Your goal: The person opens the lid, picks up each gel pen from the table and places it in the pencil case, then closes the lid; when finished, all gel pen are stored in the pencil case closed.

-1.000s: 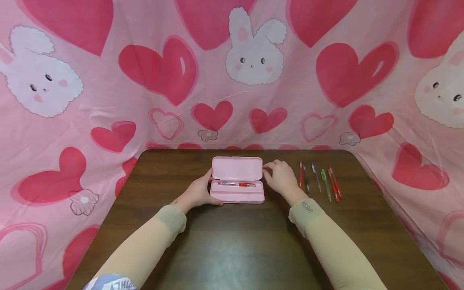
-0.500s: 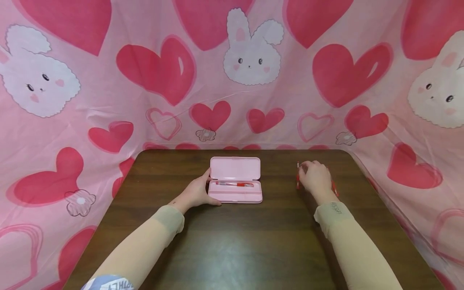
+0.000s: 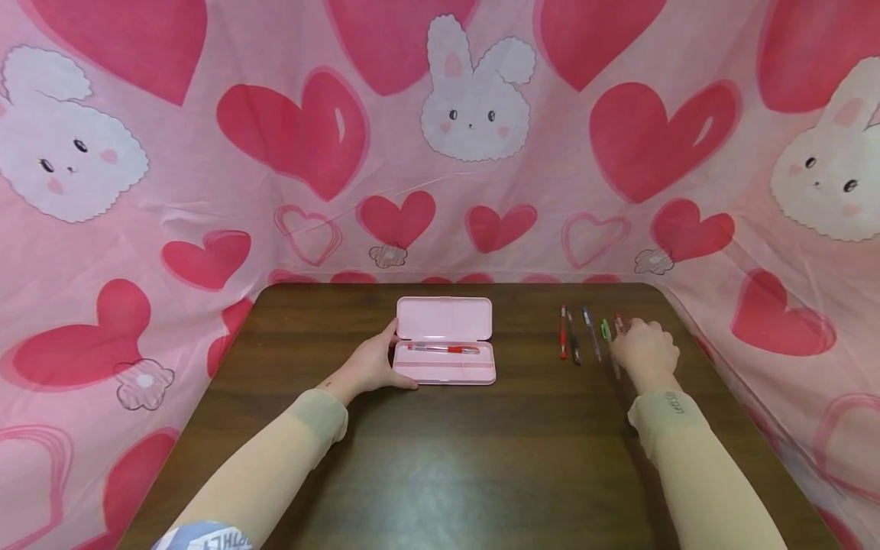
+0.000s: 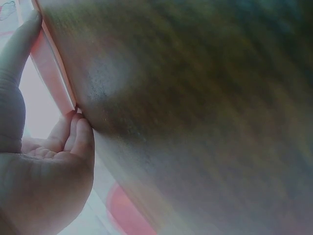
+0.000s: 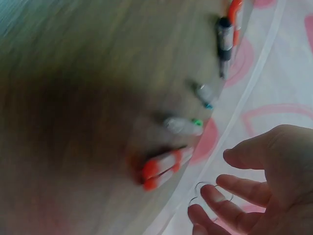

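Pink case (image 3: 444,318), "THLY" on sleeve patch (image 3: 205,538)

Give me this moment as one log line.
left hand: holds open pencil case | right hand: empty, near loose pens | case: red pen inside

Head view: we lose most of the paired red pens (image 3: 619,324) and part of the green pen (image 3: 606,330) behind the right hand (image 3: 645,353). Lettering (image 3: 674,403) on the right sleeve (image 3: 715,473) too small for us to read. Right wrist: pens (image 5: 225,39) blurred. Left wrist: pencil case (image 4: 53,71) cut off up top.
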Available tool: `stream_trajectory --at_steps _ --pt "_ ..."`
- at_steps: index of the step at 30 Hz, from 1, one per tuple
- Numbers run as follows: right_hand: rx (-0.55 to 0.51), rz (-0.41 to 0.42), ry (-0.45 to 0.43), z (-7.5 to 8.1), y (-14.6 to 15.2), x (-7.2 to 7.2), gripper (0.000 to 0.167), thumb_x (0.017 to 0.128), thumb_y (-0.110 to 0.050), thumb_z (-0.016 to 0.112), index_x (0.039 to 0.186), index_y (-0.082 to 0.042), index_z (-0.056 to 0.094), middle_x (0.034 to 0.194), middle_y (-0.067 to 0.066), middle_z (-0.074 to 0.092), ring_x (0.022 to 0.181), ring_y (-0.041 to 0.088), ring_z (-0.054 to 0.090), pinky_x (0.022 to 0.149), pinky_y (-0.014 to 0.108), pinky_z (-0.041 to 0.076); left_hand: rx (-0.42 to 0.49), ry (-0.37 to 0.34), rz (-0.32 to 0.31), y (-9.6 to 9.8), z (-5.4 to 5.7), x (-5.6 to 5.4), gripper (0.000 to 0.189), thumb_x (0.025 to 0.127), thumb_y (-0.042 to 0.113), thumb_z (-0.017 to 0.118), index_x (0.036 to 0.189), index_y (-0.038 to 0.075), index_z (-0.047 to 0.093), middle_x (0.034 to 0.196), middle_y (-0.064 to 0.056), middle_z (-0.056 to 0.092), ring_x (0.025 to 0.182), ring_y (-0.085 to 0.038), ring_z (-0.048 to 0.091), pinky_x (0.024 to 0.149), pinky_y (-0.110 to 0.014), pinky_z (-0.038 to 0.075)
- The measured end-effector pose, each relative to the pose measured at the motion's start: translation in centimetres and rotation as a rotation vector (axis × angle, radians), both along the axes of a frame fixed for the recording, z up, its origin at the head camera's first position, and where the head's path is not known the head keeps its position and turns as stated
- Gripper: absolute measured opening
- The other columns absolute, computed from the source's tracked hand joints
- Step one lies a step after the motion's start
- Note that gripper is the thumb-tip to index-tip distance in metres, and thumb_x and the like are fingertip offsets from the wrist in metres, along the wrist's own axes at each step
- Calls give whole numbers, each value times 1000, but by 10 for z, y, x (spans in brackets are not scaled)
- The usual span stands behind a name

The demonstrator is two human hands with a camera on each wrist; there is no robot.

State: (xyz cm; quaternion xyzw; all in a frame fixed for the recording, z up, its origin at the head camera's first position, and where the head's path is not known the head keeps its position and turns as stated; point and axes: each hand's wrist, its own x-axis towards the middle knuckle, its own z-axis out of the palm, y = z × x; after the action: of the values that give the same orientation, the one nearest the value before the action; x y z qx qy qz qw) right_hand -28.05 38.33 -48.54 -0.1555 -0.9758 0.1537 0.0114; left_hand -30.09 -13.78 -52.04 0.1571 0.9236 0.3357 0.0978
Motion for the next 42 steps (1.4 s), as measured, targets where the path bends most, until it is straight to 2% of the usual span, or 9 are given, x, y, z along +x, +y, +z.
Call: stream_trajectory --at_steps 4,7,11,17,22,26,31,38,42 --pt "-18 -14 -78 -1 13 3 52 107 -28 44 141 9 54 135 43 55 121 67 56 95 75 51 -3 -1 1 0 0 0 145 72 51 103 179 18 11 165 -11 56 149 -31 56 131 -59 41" --pt "-30 -17 -122 -4 21 4 42 104 -26 49 124 8 63 123 39 62 107 59 63 82 66 56 -10 -9 8 0 0 0 145 71 51 103 179 18 10 165 -11 56 150 -31 55 131 -59 40" --pt "-31 -1 -159 -9 29 5 29 95 -20 57 103 5 68 115 38 67 94 49 66 72 58 58 -8 -15 12 1 1 0 145 72 51 103 179 18 10 166 -11 55 151 -32 54 131 -59 40" --pt "-15 -9 -173 -13 32 5 31 89 -15 62 108 8 70 119 41 67 101 56 69 74 61 60 -7 -19 12 0 0 0 145 72 51 103 179 19 9 167 -11 54 152 -31 53 131 -60 39" --pt "-25 -21 -185 -12 31 6 24 92 -16 60 93 5 72 111 38 69 96 53 69 73 60 60 3 -22 11 1 0 -1 145 72 50 103 179 22 9 166 -10 55 152 -31 54 131 -60 39" --pt "-31 -28 -170 -12 32 6 21 91 -16 60 88 3 69 106 36 69 93 52 69 72 60 59 11 -18 8 1 0 -1 144 72 50 103 179 22 10 165 -10 55 151 -30 54 131 -60 40" --pt "-14 -3 -120 -14 31 6 23 92 -15 56 92 4 68 108 39 70 96 58 70 74 64 59 5 -22 12 1 0 -1 144 72 48 104 179 22 11 164 -10 56 151 -31 55 131 -60 40" --pt "-6 41 -44 -13 14 0 33 96 -18 53 113 5 70 118 38 66 106 62 66 80 68 57 3 -16 10 0 0 -1 145 71 48 104 179 22 11 164 -10 57 150 -30 55 132 -58 40" --pt "9 82 -8 -9 0 -4 35 97 -18 52 118 3 71 118 36 65 108 62 65 82 68 57 4 -6 8 1 1 -1 146 71 49 104 179 19 11 163 -11 58 149 -30 56 131 -58 40"
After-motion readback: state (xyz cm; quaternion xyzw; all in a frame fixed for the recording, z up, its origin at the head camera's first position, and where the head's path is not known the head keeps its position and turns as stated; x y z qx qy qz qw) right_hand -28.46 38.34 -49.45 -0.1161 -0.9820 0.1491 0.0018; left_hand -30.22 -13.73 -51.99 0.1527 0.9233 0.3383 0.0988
